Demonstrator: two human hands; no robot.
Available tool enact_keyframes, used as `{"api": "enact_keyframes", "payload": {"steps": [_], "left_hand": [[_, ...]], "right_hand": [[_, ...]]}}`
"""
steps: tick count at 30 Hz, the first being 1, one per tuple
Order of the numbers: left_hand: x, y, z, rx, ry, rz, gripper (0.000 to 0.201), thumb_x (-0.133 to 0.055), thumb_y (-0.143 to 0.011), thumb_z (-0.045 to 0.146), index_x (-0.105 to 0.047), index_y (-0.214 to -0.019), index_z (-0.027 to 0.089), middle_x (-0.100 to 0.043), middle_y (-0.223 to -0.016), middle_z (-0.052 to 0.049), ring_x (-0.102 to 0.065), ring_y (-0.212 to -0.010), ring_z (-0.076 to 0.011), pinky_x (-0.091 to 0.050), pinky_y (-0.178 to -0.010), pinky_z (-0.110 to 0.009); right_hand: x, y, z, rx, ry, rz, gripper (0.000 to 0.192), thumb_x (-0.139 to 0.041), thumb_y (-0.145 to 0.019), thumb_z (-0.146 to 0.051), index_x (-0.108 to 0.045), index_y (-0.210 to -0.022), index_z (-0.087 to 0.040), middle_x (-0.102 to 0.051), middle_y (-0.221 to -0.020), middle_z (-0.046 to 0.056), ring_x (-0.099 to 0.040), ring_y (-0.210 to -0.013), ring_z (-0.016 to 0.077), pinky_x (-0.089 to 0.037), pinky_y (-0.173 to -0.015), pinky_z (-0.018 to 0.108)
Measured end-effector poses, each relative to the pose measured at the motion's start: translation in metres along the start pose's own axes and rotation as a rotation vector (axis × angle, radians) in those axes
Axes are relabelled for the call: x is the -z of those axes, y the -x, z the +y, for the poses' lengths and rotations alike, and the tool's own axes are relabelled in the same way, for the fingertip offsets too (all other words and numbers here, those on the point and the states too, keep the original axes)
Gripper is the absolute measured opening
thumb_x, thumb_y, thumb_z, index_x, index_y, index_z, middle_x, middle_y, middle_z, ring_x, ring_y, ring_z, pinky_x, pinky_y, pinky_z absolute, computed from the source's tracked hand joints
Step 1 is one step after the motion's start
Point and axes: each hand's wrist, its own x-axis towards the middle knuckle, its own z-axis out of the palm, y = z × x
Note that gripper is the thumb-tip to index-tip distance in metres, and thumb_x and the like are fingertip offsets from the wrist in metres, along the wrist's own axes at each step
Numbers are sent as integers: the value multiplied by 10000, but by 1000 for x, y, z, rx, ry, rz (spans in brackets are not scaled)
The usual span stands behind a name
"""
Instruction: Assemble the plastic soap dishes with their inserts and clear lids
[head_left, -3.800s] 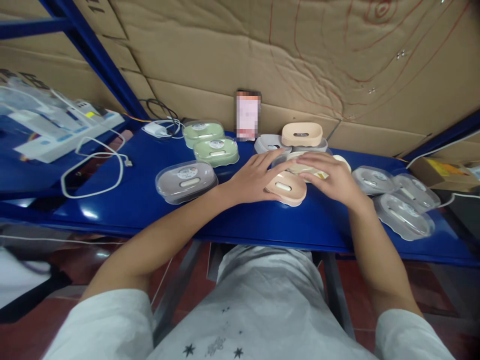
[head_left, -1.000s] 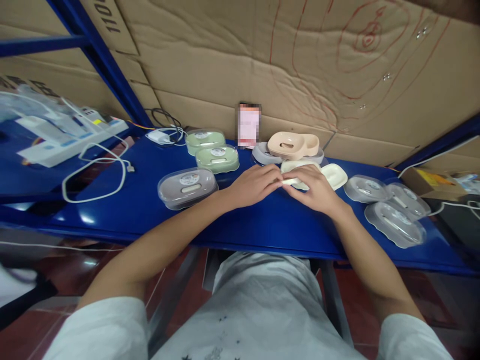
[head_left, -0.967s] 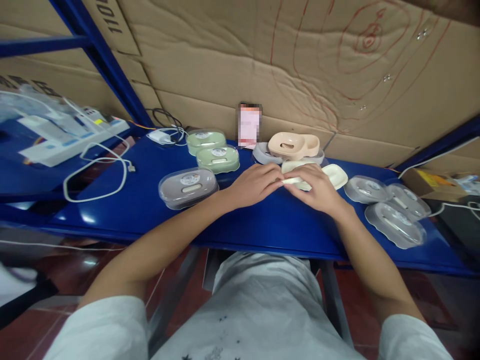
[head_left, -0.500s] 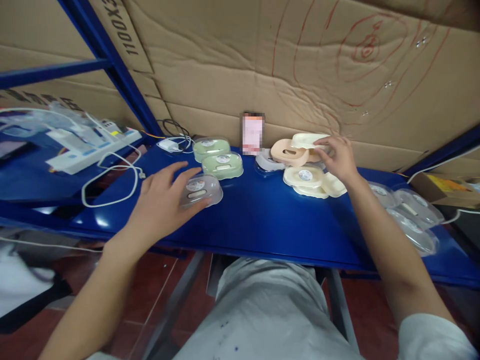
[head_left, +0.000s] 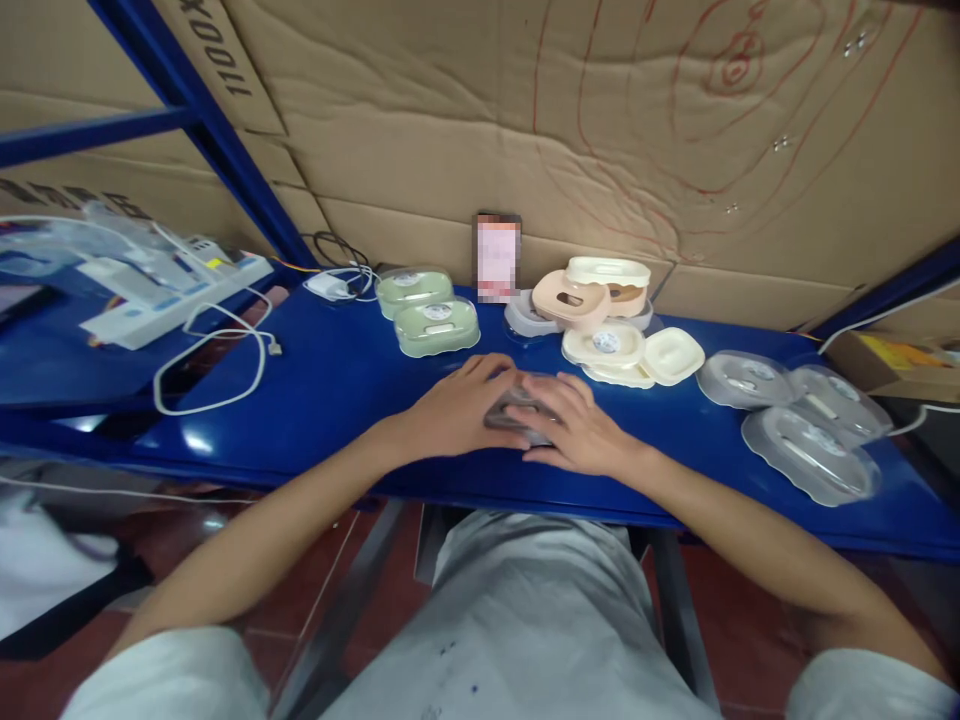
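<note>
Grey soap box lies near the front edge of the blue shelf, right in front of us, and we have both hands on it. Our left hand cups its left end and our right hand covers its right end, fingers curled over the clear lid, so the two hands close on it from opposite sides. Its long axis runs left to right across our body, and neither hand is plainly nearer; they meet over the middle. Only a small patch of the box shows between our fingers: smooth plastic, rounded oval, grey under a glossy cover.

Farther back sit two green lidded boxes, and to the right a loose pile of peach and cream trays, matte and shallow. Clear lids lie well apart at far right. A white cable loops at left.
</note>
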Motion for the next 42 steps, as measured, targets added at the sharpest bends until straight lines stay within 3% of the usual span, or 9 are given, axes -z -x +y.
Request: {"api": "enact_keyframes", "payload": {"steps": [4,6,10,16,22,27,30,36,42], "left_hand": [[-3,-52,-15,-57,149,-150,420,-744,-939,408,-653,-1321,260,-714,-1267,-75,-673,-1178,-275,-571,-1001,-425],[-6,-62,-20,-65,219,-136,364,-701,-947,409,-674,-1272,248,-744,-1196,-64,-700,-1092,-253,-576,-945,-397],[-8,-57,-20,-17,287,34,343,-685,-942,427,-698,-1224,232,-760,-1174,-67,-725,-1032,-236,-588,-921,-392],[4,-54,-14,38,206,314,459,-693,-999,605,-694,-1249,220,-720,-1247,-89,-677,-1180,-259,-553,-1063,-436],[12,-125,-2,-157,36,532,556,-705,-1031,537,-585,-1443,183,-586,-1448,-167,-565,-1407,-286,-427,-1239,-452],[0,-213,29,-364,-201,343,567,-734,-1030,425,-562,-1506,170,-524,-1582,-209,-503,-1511,-357,-416,-1238,-508],[-21,-239,52,-480,-465,141,563,-770,-997,319,-587,-1493,125,-530,-1605,-227,-490,-1533,-405,-396,-1244,-569],[-45,-236,72,-436,-571,109,519,-665,-1019,167,-581,-1528,111,-527,-1641,-218,-480,-1565,-366,-308,-1308,-581],[-7,-191,56,-434,-412,222,485,-585,-1053,180,-581,-1538,202,-524,-1650,-190,-494,-1546,-360,-257,-1306,-650]], "right_hand": [[-2,7,-4,19,92,-4,494,-658,-1074,-455,-604,-1549,-328,-673,-1550,72,-613,-1421,267,-385,-1267,464],[2,8,-2,-43,71,-60,497,-683,-1061,-401,-606,-1550,-362,-666,-1565,59,-630,-1406,275,-400,-1259,476],[6,7,-1,-57,-27,-138,453,-696,-1050,-341,-656,-1501,-344,-643,-1595,62,-628,-1424,293,-408,-1258,502],[3,4,0,-48,-20,-141,330,-656,-1071,-312,-721,-1392,-267,-661,-1570,102,-613,-1448,300,-419,-1249,520],[-3,-1,3,-14,-173,-172,361,-596,-1107,-331,-686,-1409,-154,-726,-1450,164,-630,-1438,291,-516,-1181,483],[-6,-2,3,-73,-258,-230,357,-589,-1111,-335,-681,-1419,-180,-717,-1473,167,-669,-1395,288,-553,-1140,484],[-6,-3,4,-64,-275,-238,371,-573,-1116,-337,-677,-1423,-156,-719,-1463,184,-672,-1394,297,-551,-1144,490],[-9,-1,10,-95,-306,-211,357,-651,-1079,-325,-703,-1404,-185,-745,-1420,177,-705,-1341,297,-564,-1143,500],[-5,3,18,-176,-315,-99,285,-571,-1116,-295,-736,-1328,-200,-788,-1348,134,-758,-1246,278,-604,-1075,463]]}}
